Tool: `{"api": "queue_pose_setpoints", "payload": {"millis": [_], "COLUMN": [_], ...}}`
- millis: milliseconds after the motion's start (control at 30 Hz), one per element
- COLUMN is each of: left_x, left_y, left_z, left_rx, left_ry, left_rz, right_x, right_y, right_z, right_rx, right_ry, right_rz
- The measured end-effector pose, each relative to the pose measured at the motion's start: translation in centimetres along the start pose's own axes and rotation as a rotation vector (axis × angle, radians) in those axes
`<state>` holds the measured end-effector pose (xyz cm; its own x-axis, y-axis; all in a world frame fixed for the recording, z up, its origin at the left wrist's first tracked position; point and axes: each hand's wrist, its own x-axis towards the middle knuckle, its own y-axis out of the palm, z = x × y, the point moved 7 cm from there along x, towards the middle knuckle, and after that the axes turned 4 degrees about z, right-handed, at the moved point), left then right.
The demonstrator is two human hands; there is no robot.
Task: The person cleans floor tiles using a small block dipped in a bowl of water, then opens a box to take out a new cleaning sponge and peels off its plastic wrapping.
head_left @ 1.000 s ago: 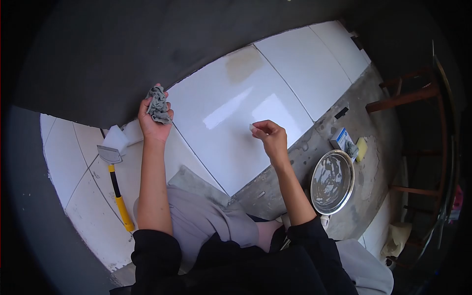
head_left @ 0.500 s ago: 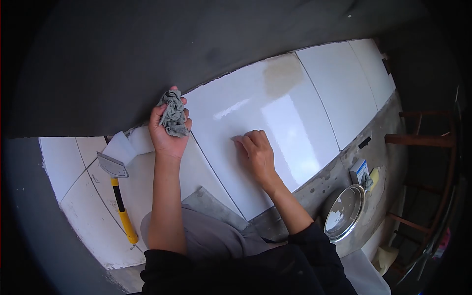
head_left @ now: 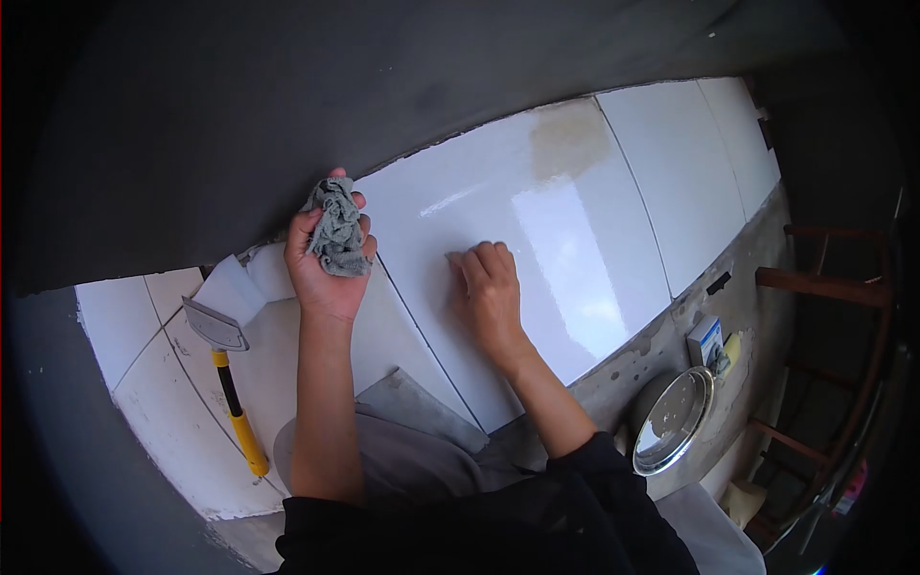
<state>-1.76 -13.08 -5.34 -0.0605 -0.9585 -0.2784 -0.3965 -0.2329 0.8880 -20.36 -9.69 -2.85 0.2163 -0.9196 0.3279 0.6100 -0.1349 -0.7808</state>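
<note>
Cloth (head_left: 337, 228) in L hand (head_left: 331, 289).
Prob. soft, light; grip mid-bunch. Fingers (head_left: 368, 247) curl round it; R hand (head_left: 493, 292) bunched, pinch unclear.

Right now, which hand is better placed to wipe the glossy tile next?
Probably the left hand: it holds the grey cloth. The right hand, though over the glossy tile, shows none.

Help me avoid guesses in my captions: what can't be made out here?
In the head view:
What, if anything, the right hand holds: its own fingers hide it.
Left hand: palm partly behind the cloth.
Box: print too small to read.
Brown frame: outer part lost in darkness.
</note>
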Motion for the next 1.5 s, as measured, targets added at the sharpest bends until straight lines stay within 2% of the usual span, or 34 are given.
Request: {"api": "queue_pose_setpoints", "payload": {"millis": [100,300,500,700,833,933,1033,1133,1300,1400,1500], "left_x": [0.0,0.2,-0.1,0.3,-0.1,-0.2,0.2,0.0,-0.2,0.3,-0.2], "left_y": [0.3,0.2,0.3,0.2,0.3,0.4,0.7,0.4,0.3,0.6,0.4], "left_z": [-0.4,-0.1,-0.3,0.1,0.0,-0.3,-0.1,0.1,-0.7,-0.6,-0.5], "left_rx": [0.005,-0.014,-0.025,-0.022,-0.025,-0.033,-0.033,-0.031,-0.047,-0.055,-0.063], "left_ry": [0.009,0.004,0.006,0.000,-0.006,0.014,0.012,-0.001,0.027,0.027,0.022], "left_rz": [0.014,0.039,0.028,0.027,0.029,0.006,0.005,0.024,0.055,0.059,0.040], "right_x": [4.0,-1.8,4.7,-2.6,3.5,4.2,-1.7,-1.6,6.2,1.5,-3.1], "right_y": [1.1,-0.5,1.7,-0.4,1.6,1.4,-0.5,-0.4,1.6,0.3,-0.3], "right_z": [-0.7,1.3,-0.6,1.0,-0.4,-0.6,1.4,1.3,-1.5,-0.2,1.2], "right_rx": [-0.027,-0.009,-0.008,0.070,-0.011,0.004,0.018,0.021,0.026,-0.034,0.057], "right_ry": [0.049,0.007,0.040,0.028,0.010,0.032,0.007,-0.019,0.039,0.025,0.018], "right_rz": [-0.049,0.000,-0.062,0.012,-0.030,-0.059,0.018,0.021,-0.101,0.018,0.030]}}
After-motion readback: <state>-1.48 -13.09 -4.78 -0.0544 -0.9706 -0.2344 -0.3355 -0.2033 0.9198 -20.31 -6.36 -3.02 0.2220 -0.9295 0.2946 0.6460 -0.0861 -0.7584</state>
